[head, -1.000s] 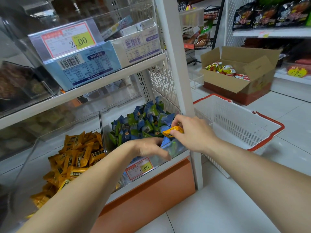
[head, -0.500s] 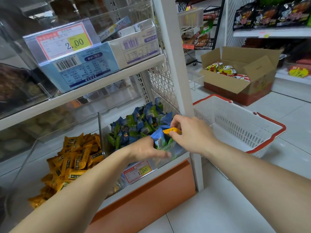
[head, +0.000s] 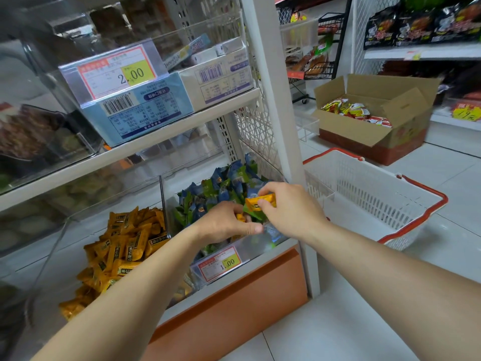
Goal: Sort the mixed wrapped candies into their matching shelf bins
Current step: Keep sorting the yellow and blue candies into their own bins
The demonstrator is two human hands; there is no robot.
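Two clear bins stand side by side on the low shelf. The left bin [head: 65, 225] holds a heap of orange wrapped candies [head: 125, 246]. The right bin [head: 166, 183] holds blue and green wrapped candies [head: 223, 183]. My right hand [head: 289, 209] is over the right bin's front, pinching one orange candy [head: 260, 201] between thumb and fingers. My left hand [head: 223, 225] sits just left of it, curled over green wrappers, with a bit of orange wrapper [head: 240, 218] showing under its fingers.
A white shopping basket with red handles [head: 390, 204] sits on the floor to the right of the shelf post [head: 281, 113]. Behind it is an open cardboard box [head: 374, 118] of snack packs. Price tags hang on the bin fronts [head: 221, 263].
My right hand has lifted the orange candy slightly up and clear of the blue and green pile. My left hand has moved up to meet it, and the blue wrapper it held is out of sight.
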